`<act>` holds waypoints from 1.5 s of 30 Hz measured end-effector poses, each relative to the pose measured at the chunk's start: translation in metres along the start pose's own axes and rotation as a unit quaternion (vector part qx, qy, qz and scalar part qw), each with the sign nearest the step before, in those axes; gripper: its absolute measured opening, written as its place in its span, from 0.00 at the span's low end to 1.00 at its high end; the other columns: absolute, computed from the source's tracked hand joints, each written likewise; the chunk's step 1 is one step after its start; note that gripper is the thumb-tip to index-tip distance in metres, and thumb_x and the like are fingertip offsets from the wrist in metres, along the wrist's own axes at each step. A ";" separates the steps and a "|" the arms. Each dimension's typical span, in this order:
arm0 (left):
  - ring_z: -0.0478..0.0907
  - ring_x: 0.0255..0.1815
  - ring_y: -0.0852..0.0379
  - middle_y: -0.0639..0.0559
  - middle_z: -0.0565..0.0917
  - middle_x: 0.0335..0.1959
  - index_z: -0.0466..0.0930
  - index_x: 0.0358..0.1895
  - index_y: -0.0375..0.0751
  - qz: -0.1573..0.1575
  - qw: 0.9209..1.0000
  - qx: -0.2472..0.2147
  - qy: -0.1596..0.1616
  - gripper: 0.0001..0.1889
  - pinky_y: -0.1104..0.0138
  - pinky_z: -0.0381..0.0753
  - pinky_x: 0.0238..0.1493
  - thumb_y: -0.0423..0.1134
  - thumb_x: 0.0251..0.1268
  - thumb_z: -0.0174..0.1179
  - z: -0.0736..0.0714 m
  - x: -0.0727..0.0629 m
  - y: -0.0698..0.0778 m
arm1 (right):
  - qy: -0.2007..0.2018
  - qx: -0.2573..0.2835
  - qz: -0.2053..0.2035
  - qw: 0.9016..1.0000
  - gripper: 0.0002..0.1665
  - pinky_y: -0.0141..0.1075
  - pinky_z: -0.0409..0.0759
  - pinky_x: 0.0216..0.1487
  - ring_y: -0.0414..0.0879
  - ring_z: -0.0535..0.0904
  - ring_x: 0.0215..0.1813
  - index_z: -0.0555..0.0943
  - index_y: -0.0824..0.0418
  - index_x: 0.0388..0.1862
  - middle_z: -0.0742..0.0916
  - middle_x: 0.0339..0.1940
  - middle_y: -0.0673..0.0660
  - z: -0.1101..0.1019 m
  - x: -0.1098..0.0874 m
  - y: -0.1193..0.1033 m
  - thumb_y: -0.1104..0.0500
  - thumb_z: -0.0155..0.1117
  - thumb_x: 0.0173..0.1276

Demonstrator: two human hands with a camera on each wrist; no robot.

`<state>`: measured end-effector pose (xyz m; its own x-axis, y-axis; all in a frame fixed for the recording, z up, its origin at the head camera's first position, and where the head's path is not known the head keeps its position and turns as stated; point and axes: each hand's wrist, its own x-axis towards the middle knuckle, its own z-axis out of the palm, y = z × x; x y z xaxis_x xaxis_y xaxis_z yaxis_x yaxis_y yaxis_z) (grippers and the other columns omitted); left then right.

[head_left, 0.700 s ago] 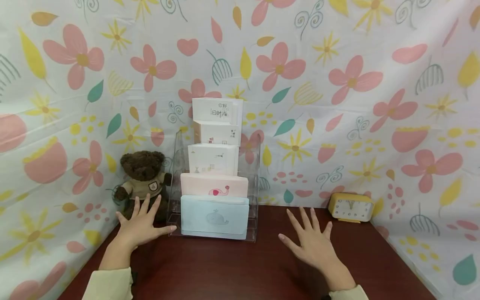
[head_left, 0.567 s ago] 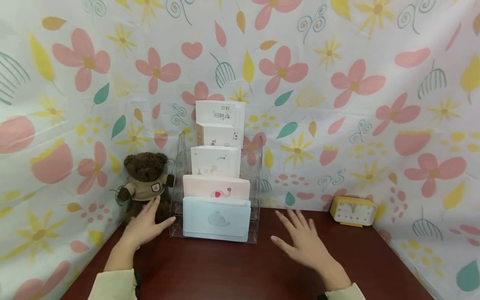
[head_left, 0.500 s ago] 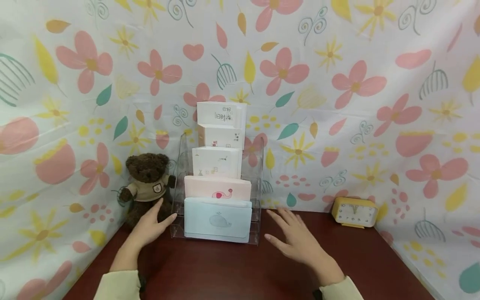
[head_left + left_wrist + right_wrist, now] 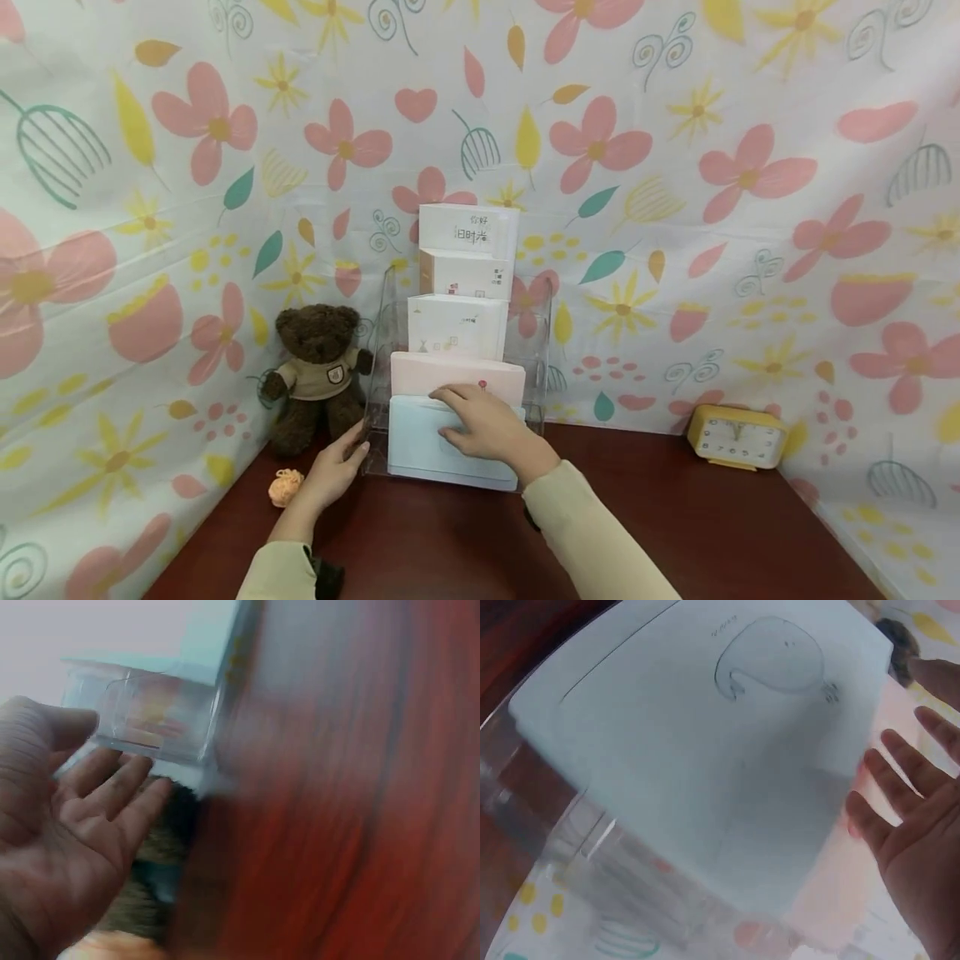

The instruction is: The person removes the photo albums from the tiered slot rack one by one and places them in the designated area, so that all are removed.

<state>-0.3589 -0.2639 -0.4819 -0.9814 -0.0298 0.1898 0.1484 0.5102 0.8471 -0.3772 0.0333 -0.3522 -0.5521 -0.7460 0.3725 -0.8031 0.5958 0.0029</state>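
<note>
Blue paper stack (image 4: 415, 440) sits in the clear rack (image 4: 381, 367), front tier. Right grip (image 4: 491, 427) spread before it; left grip (image 4: 333, 475) relaxed at the rack's side. Presumably light, easily creased; pinch top edge.

A pale blue, whale-printed card (image 4: 697, 754) is standing in the front tier of a clear stepped rack (image 4: 383, 358) resting on the bench (image 4: 660, 500).

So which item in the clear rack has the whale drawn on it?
The pale blue one, frontmost and lowest in the rack; the pink one and white ones sit higher behind.
</note>
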 end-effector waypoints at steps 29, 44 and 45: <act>0.69 0.70 0.39 0.36 0.67 0.74 0.67 0.76 0.49 -0.038 0.980 -0.196 -0.003 0.35 0.54 0.82 0.59 0.56 0.70 0.63 0.002 0.008 -0.017 | -0.098 -0.059 -0.066 0.991 0.49 0.28 0.67 0.20 0.40 0.65 0.16 0.55 0.29 0.81 0.74 0.14 0.44 0.027 0.001 0.004 0.51 0.71 0.69; 0.70 0.70 0.42 0.40 0.69 0.73 0.67 0.76 0.50 -0.048 0.978 -0.205 -0.011 0.37 0.56 0.84 0.58 0.58 0.67 0.64 0.000 0.006 -0.022 | 0.267 0.054 -0.064 0.960 0.43 0.26 0.75 0.25 0.36 0.70 0.23 0.69 0.47 0.77 0.89 0.32 0.47 0.027 -0.048 -0.007 0.61 0.73 0.65; 0.70 0.70 0.42 0.40 0.69 0.73 0.67 0.76 0.49 -0.048 0.978 -0.205 -0.010 0.37 0.56 0.84 0.58 0.58 0.67 0.64 0.000 0.006 -0.022 | 0.292 0.066 -0.061 0.952 0.42 0.25 0.75 0.25 0.35 0.70 0.23 0.70 0.49 0.77 0.89 0.32 0.48 0.027 -0.051 -0.008 0.62 0.74 0.64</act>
<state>-0.3683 -0.2757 -0.4993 -0.9948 -0.0420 0.0932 0.0876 0.1184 0.9891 -0.3485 0.0587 -0.3968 -0.2651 -0.4910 0.8298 -0.8960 0.4434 -0.0238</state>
